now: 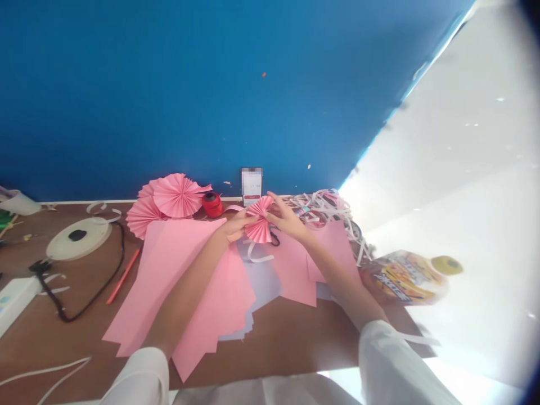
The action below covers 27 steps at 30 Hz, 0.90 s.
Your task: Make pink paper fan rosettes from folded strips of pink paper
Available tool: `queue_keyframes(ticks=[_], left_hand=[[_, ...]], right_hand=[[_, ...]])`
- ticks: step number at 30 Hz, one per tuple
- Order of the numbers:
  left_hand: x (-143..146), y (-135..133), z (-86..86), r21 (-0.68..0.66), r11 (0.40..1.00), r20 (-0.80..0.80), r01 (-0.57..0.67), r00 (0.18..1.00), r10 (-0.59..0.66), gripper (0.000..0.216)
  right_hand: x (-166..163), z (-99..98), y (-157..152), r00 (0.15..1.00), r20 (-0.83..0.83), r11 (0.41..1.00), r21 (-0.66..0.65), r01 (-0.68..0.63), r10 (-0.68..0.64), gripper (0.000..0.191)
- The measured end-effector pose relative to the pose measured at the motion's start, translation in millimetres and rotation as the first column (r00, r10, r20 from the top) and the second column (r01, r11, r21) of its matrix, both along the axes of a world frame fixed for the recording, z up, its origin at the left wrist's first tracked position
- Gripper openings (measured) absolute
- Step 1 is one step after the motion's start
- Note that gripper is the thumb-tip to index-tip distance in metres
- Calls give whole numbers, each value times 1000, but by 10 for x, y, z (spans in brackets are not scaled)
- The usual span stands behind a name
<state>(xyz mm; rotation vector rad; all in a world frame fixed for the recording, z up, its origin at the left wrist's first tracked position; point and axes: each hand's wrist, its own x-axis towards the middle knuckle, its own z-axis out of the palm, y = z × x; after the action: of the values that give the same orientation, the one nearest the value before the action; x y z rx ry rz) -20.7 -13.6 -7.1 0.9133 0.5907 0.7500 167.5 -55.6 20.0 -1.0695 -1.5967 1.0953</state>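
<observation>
Between my two hands is a small pink pleated paper fan (259, 229), partly spread and raised over the table. My left hand (236, 225) grips its left side, thumb on the folds. On its right side, my right hand (289, 220) pinches the folds near the middle, with a finger stretched out above. Pink paper sheets (189, 253) lie fanned out under my left forearm, and more pink sheets (295, 270) are under the right one. A curled white paper strip (257, 259) rests just below the fan.
Finished pink paper rosettes (179, 196) lean by the blue wall, beside a red round object (212, 205). A phone (252, 185) stands upright behind my hands. Paper strips (324, 205) pile up at right, near a bottle (413, 275). A red pencil-like stick (123, 277) and black cable (97, 295) lie left.
</observation>
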Motion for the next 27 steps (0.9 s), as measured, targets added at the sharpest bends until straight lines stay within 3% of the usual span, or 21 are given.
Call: queue_keyframes(ticks=[4, 8, 10, 13, 16, 19, 20, 22, 24, 27], left_hand=[[35, 23, -1, -41, 999, 56, 3, 998, -1, 34], [60, 36, 23, -146, 989, 133, -16, 990, 36, 19], [55, 47, 33, -179, 982, 176, -54, 981, 86, 18], [35, 71, 37, -192, 977, 208, -88, 970, 128, 17], [26, 91, 38, -207, 971, 217, -119, 962, 164, 16], [48, 92, 37, -215, 963, 230, -164, 950, 213, 17], [62, 87, 34, -205, 965, 238, -164, 948, 211, 18], [92, 69, 19, -163, 976, 261, -145, 948, 184, 20], [116, 47, -2, -116, 988, 268, -105, 954, 133, 21], [130, 9, -27, -82, 994, 250, -75, 964, 93, 21]], right_hand=[[-18, 42, -57, 995, 102, 1000, 19, -19, 17, 97], [7, 113, -59, 998, 2, 998, -8, -64, 64, 111], [41, 155, -54, 1000, -6, 1000, -5, -27, 27, 112], [77, 191, -60, 987, 107, 992, 51, 112, -117, 109], [52, 194, -97, 897, 233, 917, 236, 323, -376, 94], [-6, 191, -143, 772, 257, 782, 438, 444, -582, 42], [-18, 187, -149, 772, 263, 776, 469, 422, -579, 28], [-25, 169, -138, 836, 288, 832, 464, 304, -467, 17], [-9, 136, -101, 894, 307, 892, 414, 182, -325, 23], [24, 99, -48, 919, 327, 929, 359, 93, -219, 41]])
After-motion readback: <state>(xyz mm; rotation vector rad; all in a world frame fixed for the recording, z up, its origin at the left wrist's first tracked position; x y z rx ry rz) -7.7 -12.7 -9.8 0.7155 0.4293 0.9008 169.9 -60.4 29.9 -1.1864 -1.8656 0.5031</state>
